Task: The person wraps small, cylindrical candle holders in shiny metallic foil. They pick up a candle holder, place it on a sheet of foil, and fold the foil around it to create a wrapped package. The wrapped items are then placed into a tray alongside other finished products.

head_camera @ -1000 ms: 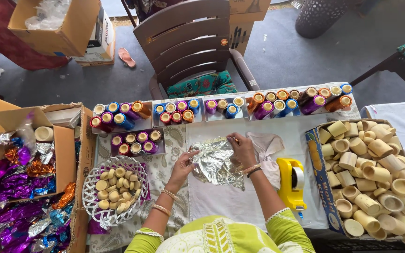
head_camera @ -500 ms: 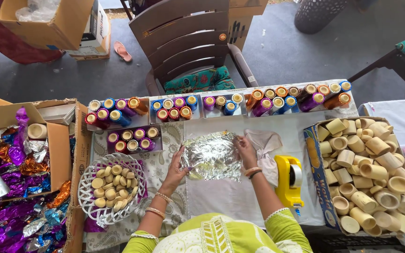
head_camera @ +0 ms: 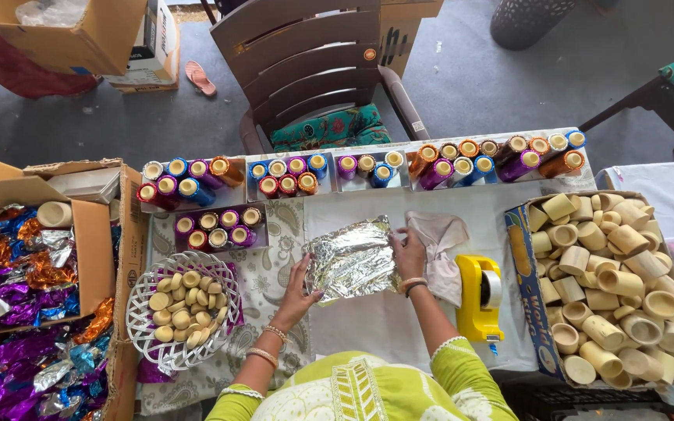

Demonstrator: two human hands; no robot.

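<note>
Both hands press flat on the foil (head_camera: 350, 260) lying on the worktop (head_camera: 368, 327): left hand (head_camera: 299, 290) at its near-left corner, right hand (head_camera: 409, 251) at its right edge, fingers spread.

A brown slatted chair (head_camera: 313, 70) stands on grey floor (head_camera: 462, 86) behind the table (head_camera: 376, 327); daylight, seemingly.

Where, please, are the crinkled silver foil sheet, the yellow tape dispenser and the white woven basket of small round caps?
Crinkled silver foil sheet (head_camera: 350, 259): head view, middle of the sheet's surface.
Yellow tape dispenser (head_camera: 473, 308): head view, on its yellow body.
White woven basket of small round caps (head_camera: 140, 316): head view, on its left rim.
</note>
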